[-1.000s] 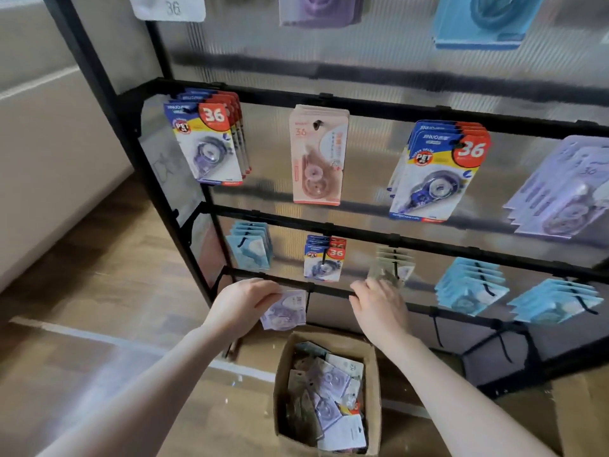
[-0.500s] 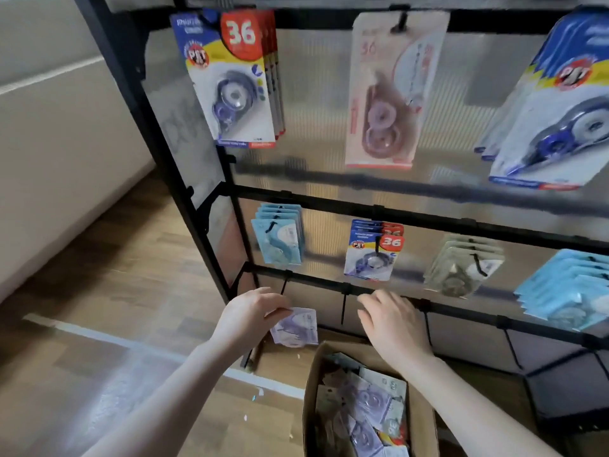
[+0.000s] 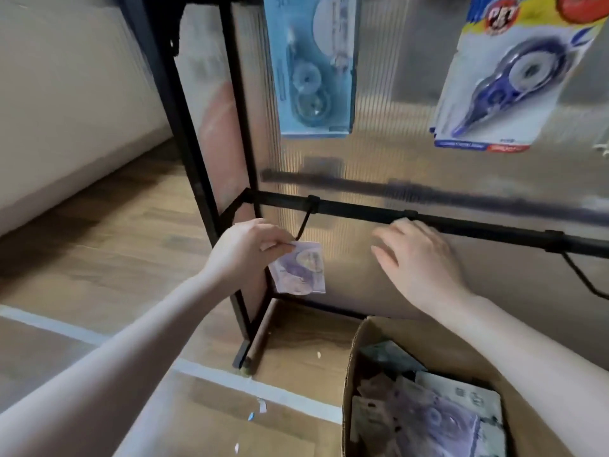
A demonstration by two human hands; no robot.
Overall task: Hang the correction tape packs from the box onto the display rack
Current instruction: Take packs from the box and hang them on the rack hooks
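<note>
My left hand (image 3: 245,247) pinches the top of a purple correction tape pack (image 3: 300,268), which sits right at the tip of a black hook (image 3: 304,221) on the lowest bar (image 3: 362,211) of the display rack. My right hand (image 3: 417,258) hovers beside it with relaxed fingers, its fingertips near the bar, holding nothing. A cardboard box (image 3: 354,354) at the lower right holds several more packs (image 3: 435,420).
A blue pack (image 3: 313,64) and a stack of blue-and-yellow packs (image 3: 507,77) hang on the row above. Another bare hook (image 3: 580,275) juts out at the right. The rack's black leg (image 3: 247,328) stands on the wood floor, with a pale wall at left.
The view has dropped and closed in on the lowest bar. My left hand has brought the purple pack up to the hook; my right hand stays near the bar.
</note>
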